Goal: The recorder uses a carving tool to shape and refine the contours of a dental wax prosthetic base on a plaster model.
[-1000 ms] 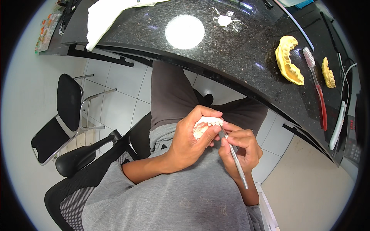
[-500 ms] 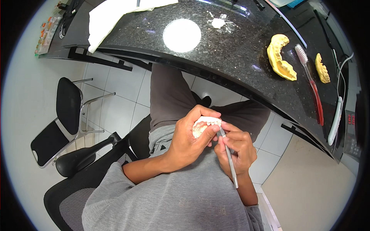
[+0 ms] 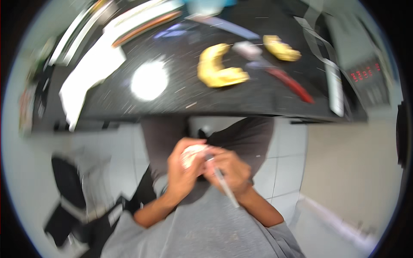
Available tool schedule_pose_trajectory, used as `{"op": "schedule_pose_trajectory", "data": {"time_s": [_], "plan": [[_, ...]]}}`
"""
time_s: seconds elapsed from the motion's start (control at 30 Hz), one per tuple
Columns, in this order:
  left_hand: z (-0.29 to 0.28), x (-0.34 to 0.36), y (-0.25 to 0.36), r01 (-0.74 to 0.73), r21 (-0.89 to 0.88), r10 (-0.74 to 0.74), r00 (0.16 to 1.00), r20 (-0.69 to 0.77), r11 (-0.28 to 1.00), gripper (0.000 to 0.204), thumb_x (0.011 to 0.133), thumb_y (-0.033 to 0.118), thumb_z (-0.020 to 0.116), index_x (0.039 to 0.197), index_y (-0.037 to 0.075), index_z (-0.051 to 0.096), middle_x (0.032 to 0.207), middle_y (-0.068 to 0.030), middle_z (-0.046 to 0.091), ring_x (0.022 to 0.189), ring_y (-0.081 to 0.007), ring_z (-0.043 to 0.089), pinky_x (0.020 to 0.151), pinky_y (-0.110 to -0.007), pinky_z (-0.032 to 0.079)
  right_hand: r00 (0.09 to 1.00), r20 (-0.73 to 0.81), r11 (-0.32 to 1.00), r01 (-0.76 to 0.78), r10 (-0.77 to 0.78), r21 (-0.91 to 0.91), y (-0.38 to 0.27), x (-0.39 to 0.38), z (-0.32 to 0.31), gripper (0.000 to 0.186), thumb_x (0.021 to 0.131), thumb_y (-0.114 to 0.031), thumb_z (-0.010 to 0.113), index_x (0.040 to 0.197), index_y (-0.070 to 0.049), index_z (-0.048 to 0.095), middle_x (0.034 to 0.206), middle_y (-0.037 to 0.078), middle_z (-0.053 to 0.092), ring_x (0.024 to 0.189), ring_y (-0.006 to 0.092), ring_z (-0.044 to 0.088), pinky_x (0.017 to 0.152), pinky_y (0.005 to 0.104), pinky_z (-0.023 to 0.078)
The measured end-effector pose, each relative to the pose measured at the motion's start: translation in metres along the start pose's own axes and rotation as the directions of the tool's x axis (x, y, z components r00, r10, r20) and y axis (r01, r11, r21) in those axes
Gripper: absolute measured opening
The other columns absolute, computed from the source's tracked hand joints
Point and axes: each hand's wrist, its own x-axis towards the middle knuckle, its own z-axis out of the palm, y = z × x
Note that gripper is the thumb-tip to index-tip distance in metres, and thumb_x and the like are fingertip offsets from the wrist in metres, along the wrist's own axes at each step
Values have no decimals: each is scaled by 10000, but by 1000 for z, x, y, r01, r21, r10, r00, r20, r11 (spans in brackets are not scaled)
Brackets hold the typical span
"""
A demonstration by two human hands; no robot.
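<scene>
Over my lap, below the desk edge, my left hand (image 3: 183, 172) is wrapped round a pale pink-white dental cast (image 3: 191, 155). My right hand (image 3: 230, 172) grips a slim silver tool (image 3: 226, 189) whose upper end meets the cast. The picture is motion-blurred, so the exact contact is unclear. On the black desktop (image 3: 170, 105) ahead lie a yellow U-shaped cast (image 3: 211, 75), a smaller yellow cast piece (image 3: 282, 49) and a red-handled brush (image 3: 292, 84).
A white sheet (image 3: 84, 75), a white corded handpiece (image 3: 333, 88), a blue strip (image 3: 228, 26) and a pale container (image 3: 204, 6) are on the desk. A device with red digits (image 3: 365, 86) stands at right. A black chair (image 3: 66, 185) is at lower left.
The view has swung quickly, blurring everything; the desk now lies straighter across it. Both hands appear lower and further left, still holding the cast and tool.
</scene>
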Motion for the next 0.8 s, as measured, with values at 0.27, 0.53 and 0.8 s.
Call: {"op": "schedule_pose_trajectory", "data": {"time_s": [0.27, 0.53, 0.8], "plan": [[-1, 28, -30, -6, -87, 19, 988, 153, 996, 246, 959, 248, 587, 1041, 18, 560, 902, -81, 631, 728, -102, 590, 623, -214, 467, 964, -217, 975, -115, 156, 191, 2, -16, -10, 247, 810, -73, 745, 1004, -39, 596, 899, 83, 661, 717, 237, 678, 617, 304, 546], [29, 37, -18, -27, -113, 55, 964, 261, 993, 253, 962, 280, 577, 960, 28, 564, 835, -94, 601, 518, -136, 561, 444, -231, 418, 815, 117, 822, -554, 568, -132, 63, -146, -21, 279, 966, -210, 558, 1185, -36, 560, 1036, 199, 670, 961, 374, 653, 954, 448, 484], [71, 37, -14, -5, -24, 15, 910, 414, 1000, 184, 955, 198, 529, 998, 24, 571, 865, -95, 604, 541, -150, 576, 464, -243, 450, 853, 14, 530, -311, 521, -789, 132, -187, -115, 392, 955, -337, 536, 1143, 5, 575, 1122, 249, 618, 1151, 433, 545, 1106, 601, 267]]}}
